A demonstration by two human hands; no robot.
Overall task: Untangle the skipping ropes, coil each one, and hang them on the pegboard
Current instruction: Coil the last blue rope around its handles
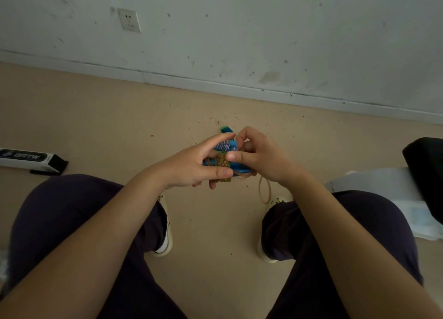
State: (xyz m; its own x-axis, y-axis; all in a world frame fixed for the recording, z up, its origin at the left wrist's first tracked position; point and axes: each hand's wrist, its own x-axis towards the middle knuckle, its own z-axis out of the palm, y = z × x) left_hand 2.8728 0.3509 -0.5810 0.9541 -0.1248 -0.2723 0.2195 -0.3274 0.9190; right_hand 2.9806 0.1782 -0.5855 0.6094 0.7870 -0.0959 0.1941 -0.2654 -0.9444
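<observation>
A seated person works a tangled bundle of skipping ropes (221,159) held in the air above the floor (119,117), between the knees and in front of a scuffed white wall (239,31). The left hand (191,166) cradles the bundle from the left, fingers loosely curled around blue, striped and yellow-green cords. The right hand (257,154), touching the bundle from the right, holds a tight grip, thumb and forefinger pinching a strand at the top. A tan loop (265,190) of rope hangs just below the bundle, under the right wrist. Well left of the bundle a black-and-white box (31,160) lies on the floor; a wall socket (129,20) sits far above and left of it. Right of the bundle, a black object (424,172) rests on clear plastic (383,187).
</observation>
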